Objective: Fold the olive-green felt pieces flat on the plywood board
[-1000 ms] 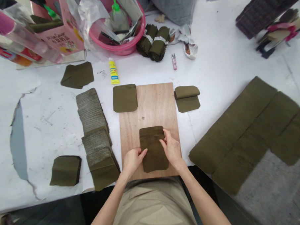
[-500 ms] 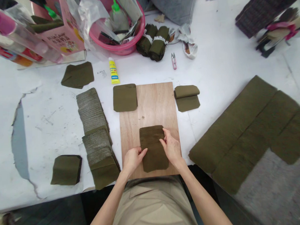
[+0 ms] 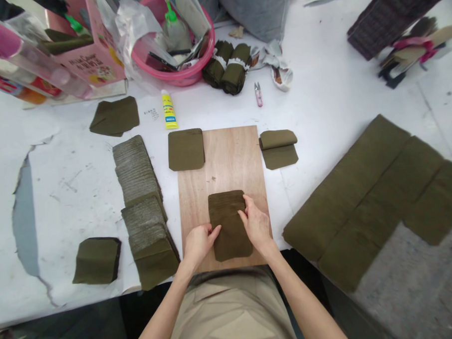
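Pinches the left edge of the layered olive cloth (image 3: 232, 239) with the left hand (image 3: 198, 240), with thumb on top and the other fingers curled in at the side. Grips the right edge with the right hand (image 3: 257, 225), slightly farther from the body, with index finger by the upper right corner and thumb on the face just inside the edge. Cannot tell the reach of the hidden fingertips underneath. Lies flat between the two sets of fingers, on the near part of the wooden board (image 3: 233, 159), with stepped layers showing along the far edge.

Looks, as a judgement, like a steadying or lining-up step, with hold on both sides at once and no clear sign of lifting. Cannot tell pressing from nudging here. Calls next, by the same judgement, for an even pinch left and right, firm enough to stop the layers from sliding apart, yet light enough under the thumbs to avoid creasing the top face.

Includes, beyond the left fingers, a square cloth pile (image 3: 185, 150) over the board's far left corner, and, beyond the right fingers, a folded cloth piece (image 3: 279, 156) beside the board's right edge. Shows also a fanned row of cloth (image 3: 136, 171) left of the left fingers and large cloth panels (image 3: 355, 204) well to the right of the right fingers.
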